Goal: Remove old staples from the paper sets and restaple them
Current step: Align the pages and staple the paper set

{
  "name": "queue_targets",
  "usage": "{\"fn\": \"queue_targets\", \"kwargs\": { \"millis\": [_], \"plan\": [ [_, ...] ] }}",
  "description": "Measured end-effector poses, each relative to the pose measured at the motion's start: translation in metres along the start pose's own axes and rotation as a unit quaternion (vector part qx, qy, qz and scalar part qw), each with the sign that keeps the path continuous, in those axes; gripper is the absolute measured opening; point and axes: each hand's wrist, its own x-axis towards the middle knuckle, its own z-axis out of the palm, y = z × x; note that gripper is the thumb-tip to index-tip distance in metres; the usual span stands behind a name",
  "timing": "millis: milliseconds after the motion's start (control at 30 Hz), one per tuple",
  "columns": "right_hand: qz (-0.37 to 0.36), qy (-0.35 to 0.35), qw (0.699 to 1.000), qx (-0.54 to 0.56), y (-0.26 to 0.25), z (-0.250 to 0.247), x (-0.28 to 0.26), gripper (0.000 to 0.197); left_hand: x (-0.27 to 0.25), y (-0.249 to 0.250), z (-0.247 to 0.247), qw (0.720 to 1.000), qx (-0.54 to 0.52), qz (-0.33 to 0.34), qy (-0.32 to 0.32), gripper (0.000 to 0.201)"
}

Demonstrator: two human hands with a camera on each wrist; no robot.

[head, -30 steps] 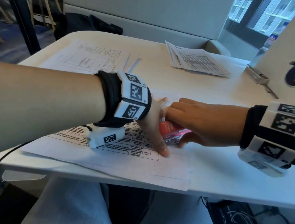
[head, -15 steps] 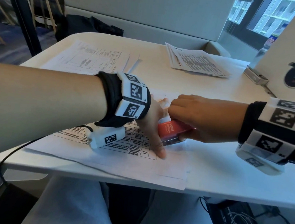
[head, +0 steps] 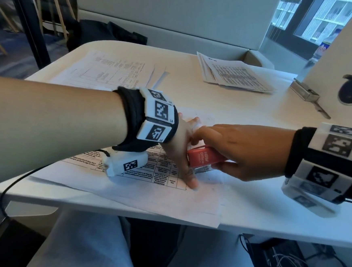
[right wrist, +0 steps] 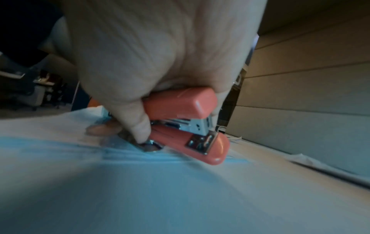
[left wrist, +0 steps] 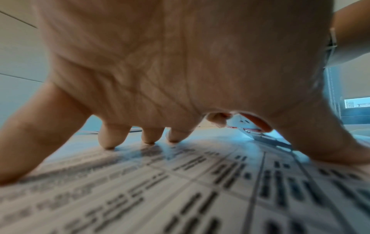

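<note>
A printed paper set [head: 141,185] lies at the table's near edge, its table of text showing close up in the left wrist view [left wrist: 180,190]. My left hand [head: 182,146] presses it flat with spread, straight fingertips [left wrist: 109,140]. My right hand [head: 239,151] grips a small red stapler [head: 204,159] from above, fingers and thumb curled round it [right wrist: 180,107]. The stapler sits low over the paper's right part, just right of my left thumb. Its mouth is hidden behind my left hand.
Another stapled paper stack [head: 234,74] lies at the far right of the white table [head: 269,214]. Loose printed sheets [head: 112,71] lie far left. A metal staple remover [head: 306,95] rests by the white panel on the right. Cables hang under the table.
My right hand with the stapler has shifted slightly right and tilted, showing more of the red top. My left hand stays pressed on the paper.
</note>
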Motion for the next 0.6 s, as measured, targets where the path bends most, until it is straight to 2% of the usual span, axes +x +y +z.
{"fn": "queue_targets", "kwargs": {
  "millis": [100,267,367,467,600],
  "plan": [
    [0.077,-0.048,0.994,0.062,-0.002,-0.001,0.007,0.048,-0.002,0.001,0.000,0.999,0.009,-0.033,0.010,0.114],
    [0.165,-0.087,0.972,0.140,-0.001,0.002,0.012,0.039,-0.007,0.003,-0.002,0.999,-0.028,-0.020,0.004,0.087],
    [0.228,-0.116,0.946,0.199,0.000,0.000,0.013,0.028,-0.005,0.002,-0.002,1.000,-0.014,-0.020,-0.005,0.100],
    [0.258,-0.138,0.923,0.250,0.003,-0.004,0.015,0.024,-0.002,0.000,-0.002,1.000,-0.010,-0.026,-0.006,0.115],
    [0.285,-0.156,0.848,0.419,0.013,-0.007,0.019,0.011,-0.002,-0.001,-0.002,1.000,0.004,-0.030,-0.006,0.129]
  ]
}}
